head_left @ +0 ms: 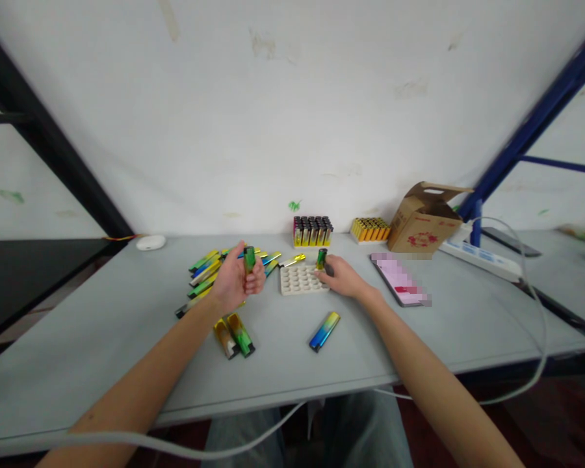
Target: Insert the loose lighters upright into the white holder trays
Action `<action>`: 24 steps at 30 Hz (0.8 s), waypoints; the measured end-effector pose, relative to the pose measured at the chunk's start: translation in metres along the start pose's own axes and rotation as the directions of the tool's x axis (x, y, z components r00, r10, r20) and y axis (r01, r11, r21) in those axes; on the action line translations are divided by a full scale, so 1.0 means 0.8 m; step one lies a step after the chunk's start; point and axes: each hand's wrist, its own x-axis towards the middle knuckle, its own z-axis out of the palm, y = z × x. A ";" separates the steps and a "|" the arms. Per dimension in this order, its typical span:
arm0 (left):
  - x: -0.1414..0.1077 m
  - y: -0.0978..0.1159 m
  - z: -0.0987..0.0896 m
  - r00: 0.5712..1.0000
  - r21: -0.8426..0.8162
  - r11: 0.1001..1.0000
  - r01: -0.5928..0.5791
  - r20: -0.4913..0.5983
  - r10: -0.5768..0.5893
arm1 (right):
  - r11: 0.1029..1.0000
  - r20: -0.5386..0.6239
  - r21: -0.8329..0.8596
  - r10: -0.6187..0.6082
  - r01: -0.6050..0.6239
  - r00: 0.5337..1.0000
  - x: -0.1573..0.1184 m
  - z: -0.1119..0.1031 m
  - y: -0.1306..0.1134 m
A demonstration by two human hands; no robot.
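Note:
My left hand is closed around a green lighter, which stands upright in the fist above a loose pile of lighters. At the right end of a white tray with rows of round holes, my right hand is closed with its fingertips at the rim. A dark lighter end shows between those fingers; the rest of it is hidden. Just behind them a green lighter stands upright at the tray's back right corner. One yellow-tipped lighter lies against the tray's back left edge.
Nearer me lie a blue-yellow lighter and two more lighters. Behind are a filled lighter tray, a yellow-orange set and an open cardboard box. A phone, power strip and white case flank them.

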 end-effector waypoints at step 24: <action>0.012 -0.016 -0.007 0.995 0.157 0.986 -0.062 -0.063 0.072 | 1.000 -0.008 -0.021 0.003 -0.003 1.000 0.000 0.000 -0.003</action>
